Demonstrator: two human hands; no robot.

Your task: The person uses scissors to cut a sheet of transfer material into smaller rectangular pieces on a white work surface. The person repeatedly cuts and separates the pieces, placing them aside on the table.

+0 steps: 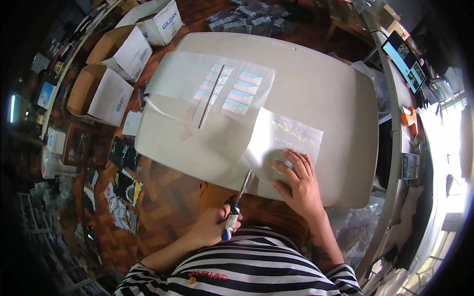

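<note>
My left hand (217, 226) is closed around scissors (242, 190) with dark, blue and white handles. Their narrow metal blades point up to the near corner of a translucent film sheet (261, 140) on the table's front edge. Pale, mirrored lettering runs across the sheet's far part. My right hand (296, 182) lies flat on the sheet's right side with fingers spread. Farther back, a larger translucent sheet (168, 74) bears two columns of pale blue and pink printed rectangles (242, 93). A thin dark strip (211, 96) lies across the left column.
The table (340, 98) is pale with rounded corners. Open cartons (118, 93) line the floor at left, with plastic-wrapped packets (121, 209) nearer. More dark packets (252, 19) lie beyond the table. A right-hand counter holds a laptop (405, 61) and an orange-handled tool (409, 117).
</note>
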